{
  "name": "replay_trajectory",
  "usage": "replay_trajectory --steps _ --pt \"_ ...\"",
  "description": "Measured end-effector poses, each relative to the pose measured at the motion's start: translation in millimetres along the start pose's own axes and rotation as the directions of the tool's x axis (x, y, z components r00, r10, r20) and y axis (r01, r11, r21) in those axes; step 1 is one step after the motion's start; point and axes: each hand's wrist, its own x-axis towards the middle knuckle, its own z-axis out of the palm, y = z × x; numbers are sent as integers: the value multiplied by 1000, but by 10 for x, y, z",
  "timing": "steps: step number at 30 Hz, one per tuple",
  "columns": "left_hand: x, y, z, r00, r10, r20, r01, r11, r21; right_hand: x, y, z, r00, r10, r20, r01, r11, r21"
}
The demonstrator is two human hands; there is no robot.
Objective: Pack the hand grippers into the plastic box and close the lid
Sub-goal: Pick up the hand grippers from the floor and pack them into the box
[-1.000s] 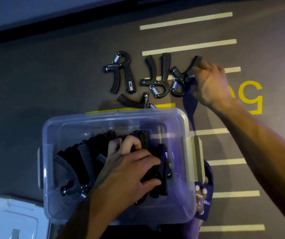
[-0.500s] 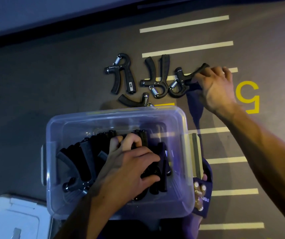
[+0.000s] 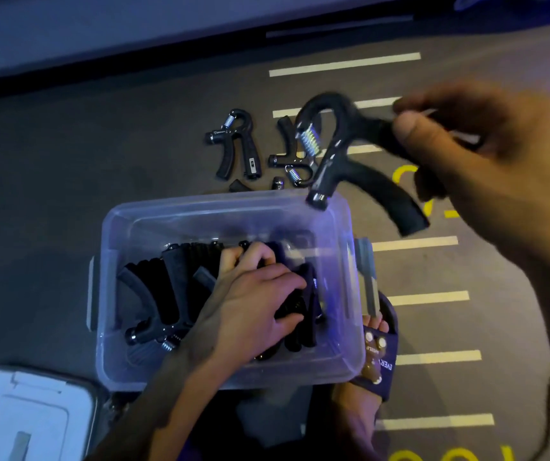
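Hand grippers are what you are packing, and you are mid-transfer: your right hand [image 3: 499, 168] pinches one handle of a gripper [image 3: 343, 154] between thumb and curled fingers and carries it in the air, its knobbed end just over the far right corner of the plastic box [image 3: 340, 327], its other handle hanging out past the rim to the right. Your left hand [image 3: 243, 311] is down inside the box, fingers curled over the packed grippers [image 3: 163, 287] and holding them bunched toward the near side. I judge the next move calls for bringing the carried one down into the open stretch along the far wall, turned so both handles clear the rim, while the left hand keeps the stack from springing apart. By count: one gripper in the air; on the floor beyond the box two in full view, the left one [image 3: 237, 144] and the middle one [image 3: 288, 151], plus parts of a third [image 3: 278, 184] peeking over the far rim. Those inside overlap too much in the dark to count surely; several, at least. One box, and one white lid [image 3: 27, 417] lying off on the floor at the near left, so closing comes well after these remaining grippers.
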Motion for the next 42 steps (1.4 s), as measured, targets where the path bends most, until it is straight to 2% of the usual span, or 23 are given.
replay_trajectory --steps 2,4,6,9,13,17,19,25,33,35,38,42 --pt "7 -3 11 1000 24 -7 -24 1000 3 -132 -60 30 979 72 191 -77 997 19" --pt "27 -26 0 999 35 -2 -35 999 0 -256 -66 103 940 136 314 -117 990 -78" --pt "50 -44 -29 998 20 54 -22 999 29 -339 -46 190 933 173 315 -93 964 -251" --pt "79 -56 -38 995 1 103 -8 997 74 -396 -29 340 918 194 346 3 869 -495" --pt "87 -14 -30 998 16 57 -21 997 75 -389 38 533 903 182 390 112 776 -621" --pt "55 -11 10 1000 15 5 -16 997 78 -367 0 674 860 229 456 235 615 -753" --pt "17 -25 47 999 19 -31 -16 997 78 -379 -43 707 821 224 524 301 611 -732" --pt "-43 -66 109 997 21 -77 -16 998 67 -419 -40 661 759 61 648 521 540 -661" --pt "-48 -7 -58 998 -37 50 35 999 38 -340 171 565 667 -156 728 688 505 -522" --pt "-38 34 -96 996 -51 78 46 997 65 -325 202 582 679 -194 708 688 506 -521" --pt "-20 94 -145 996 -61 67 59 998 28 -309 236 606 742 -223 632 640 513 -571" --pt "-38 57 -159 996 -34 77 33 999 12 -291 242 594 751 -153 642 612 527 -590"
